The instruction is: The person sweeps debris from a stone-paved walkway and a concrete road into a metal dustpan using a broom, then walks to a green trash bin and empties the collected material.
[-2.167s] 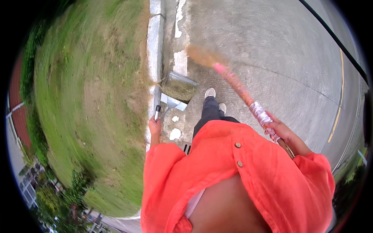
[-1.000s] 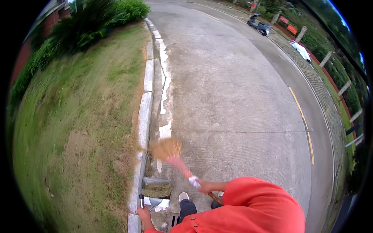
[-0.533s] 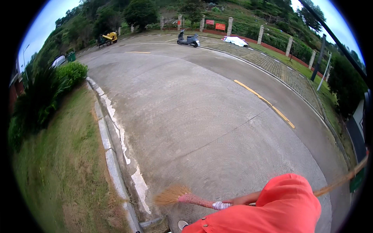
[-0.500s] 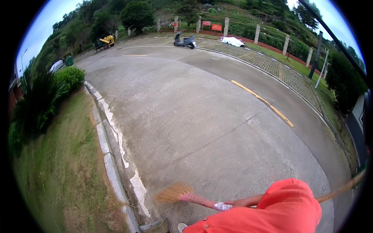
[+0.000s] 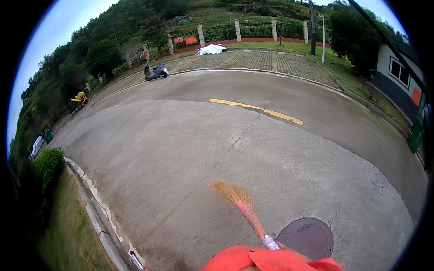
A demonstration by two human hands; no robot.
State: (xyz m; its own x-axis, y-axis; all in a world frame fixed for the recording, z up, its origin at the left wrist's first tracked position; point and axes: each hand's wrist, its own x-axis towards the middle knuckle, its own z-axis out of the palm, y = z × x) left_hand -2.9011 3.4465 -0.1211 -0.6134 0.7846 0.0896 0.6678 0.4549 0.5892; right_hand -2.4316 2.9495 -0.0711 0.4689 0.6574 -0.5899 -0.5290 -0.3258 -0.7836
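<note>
A straw broom (image 5: 252,218) with a pink-wrapped neck and a silvery band is in my right hand (image 5: 283,246), low in the middle. Its fingers are closed round the handle just beyond that band, partly behind my red sleeve (image 5: 271,261). The tan bristles fan out over the grey concrete, toward the far left. At the bottom edge, over the kerb gutter, a short silvery rod-like thing (image 5: 135,260) shows. A sliver of my left hand (image 5: 146,268) is at its near end, apparently gripping it; the rest is cut off.
A round manhole cover (image 5: 308,239) lies right of the broom. Grass and a stone kerb (image 5: 96,219) run along the left. Farther off are a yellow line (image 5: 257,108), a parked scooter (image 5: 157,71), a fence, a yellow machine (image 5: 79,99) and a small building (image 5: 398,74).
The view has turned right. The broom has swung from beside the left kerb out over the road, its bristles now pointing farther away. The silvery rod has come into view at lower left.
</note>
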